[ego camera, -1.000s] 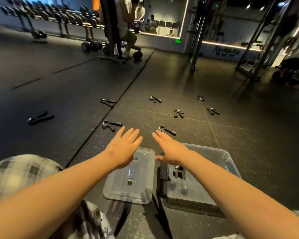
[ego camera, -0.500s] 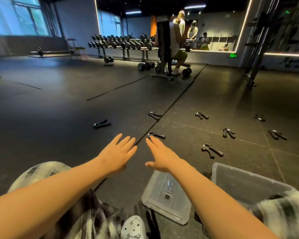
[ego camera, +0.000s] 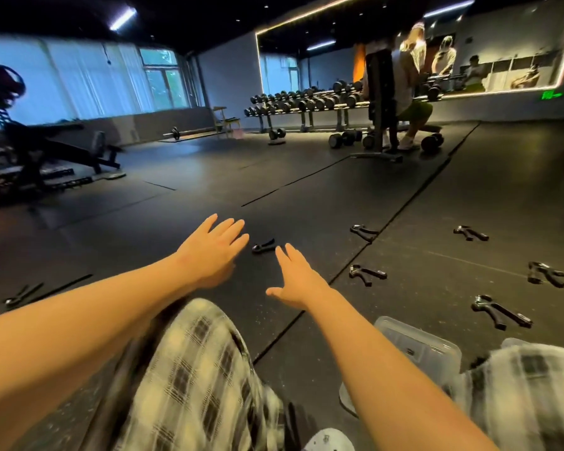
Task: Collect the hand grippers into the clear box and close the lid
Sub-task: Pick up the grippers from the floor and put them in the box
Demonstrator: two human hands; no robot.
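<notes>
The clear lid (ego camera: 417,348) lies on the mat (ego camera: 437,196). A hand gripper (ego camera: 263,246) sits between the fingertips of the flat, empty left hand (ego camera: 212,252) and right hand (ego camera: 298,278).

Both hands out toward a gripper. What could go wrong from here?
The far-left gripper lies off alone, black on dark floor: easily missed. The lid lies beside the right knee: a shift could crush it. The left hand and right hand both reach, open, for the middle gripper: they may get in each other's way.

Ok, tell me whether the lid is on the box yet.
Off. The clear lid lies flat on the floor, apart from the clear box, of which only a corner shows behind the plaid knee.
</notes>
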